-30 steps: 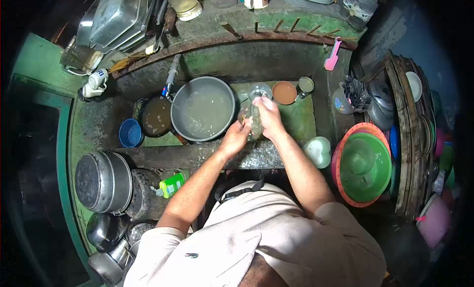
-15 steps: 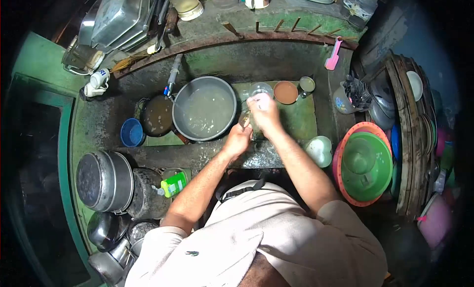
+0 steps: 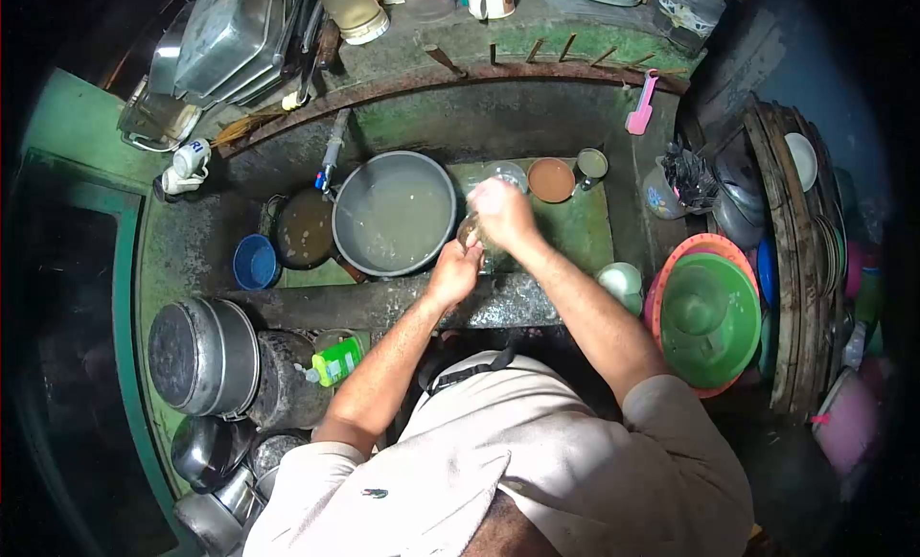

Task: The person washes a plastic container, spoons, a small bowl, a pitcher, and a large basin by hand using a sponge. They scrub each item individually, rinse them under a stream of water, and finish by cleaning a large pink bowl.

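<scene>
Over the sink floor, beside the large grey basin (image 3: 450, 221), my two hands work close together. My left hand (image 3: 457, 271) is closed, thumb up, on the lower edge of a small brownish, shiny thing (image 3: 469, 231) whose kind I cannot make out. Right above it, my right hand (image 3: 505, 217) is curled into a fist; what lies inside its fingers is hidden. Cloudy water (image 3: 401, 212) with bits of foam fills the basin. Just beyond my right hand stand a clear glass bowl (image 3: 513, 173), a brown-orange bowl (image 3: 551, 179) and a small cup (image 3: 592, 163).
A tap (image 3: 331, 159) reaches over the basin's left rim. Left of it sit a dark pan (image 3: 305, 233) of murky water and a blue tub (image 3: 256, 261). Green soap bottle (image 3: 336, 361) and pots (image 3: 203, 354) are at lower left. Green basin (image 3: 733, 351) stands right.
My right hand has shifted slightly left and turned over the brownish thing, so the pale patch in its grip is hidden now. My left hand has moved slightly left and down.
</scene>
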### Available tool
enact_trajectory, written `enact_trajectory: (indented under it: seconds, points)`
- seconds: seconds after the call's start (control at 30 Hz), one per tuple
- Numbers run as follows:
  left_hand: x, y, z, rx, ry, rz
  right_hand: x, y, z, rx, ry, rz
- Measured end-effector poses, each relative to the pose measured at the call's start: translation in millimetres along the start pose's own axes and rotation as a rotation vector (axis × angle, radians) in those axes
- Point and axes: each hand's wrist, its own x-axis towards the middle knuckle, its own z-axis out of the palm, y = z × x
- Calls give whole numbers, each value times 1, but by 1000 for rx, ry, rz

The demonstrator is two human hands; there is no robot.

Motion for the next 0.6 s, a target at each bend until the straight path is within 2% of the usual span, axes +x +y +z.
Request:
enact_trajectory:
  seconds: [0.03, 0.07, 0.17, 0.2, 0.23, 0.3, 0.33, 0.37, 0.43, 0.47, 0.5, 0.57, 0.6]
  points:
    - [0, 1, 1, 20, 37, 17, -4, -4, 0, -44, -42, -107]
    - [-5, 2, -2, -3, 15, -42, -3, -6, -2, 49, -62, 96]
    - [-14, 16, 2, -57, 32, -121, 18, 4, -11, 85, 0, 290]
    - [-12, 14, 0, -54, 33, -118, 16, 4, -5, -121, -9, 124]
    - [-8, 8, -3, -63, 14, -102, 3, -9, -4, 29, -18, 142]
    - [-6, 7, -2, -86, -28, -75, 3, 11, 2, -73, -71, -292]
    - [-11, 9, 0, -153, -14, -99, 2, 4, -3, -44, -62, 155]
    - [-17, 13, 1, -153, -16, -103, 8, 21, 1, -32, 7, 134]
    - [-22, 31, 1, -262, -62, -154, 21, 39, -9, 161, 64, 362]
    - [-24, 37, 1, -300, -55, -191, 19, 46, -15, 521, 39, 459]
    - [-23, 37, -1, -302, -48, -189, 14, 49, -25, 788, -116, 515]
    - [-17, 30, -5, -525, -142, -253, -3, 24, -36, 1374, -185, 710]
    - [-14, 17, -4, -570, -204, -248, -11, 20, -35, 1418, -237, 676]
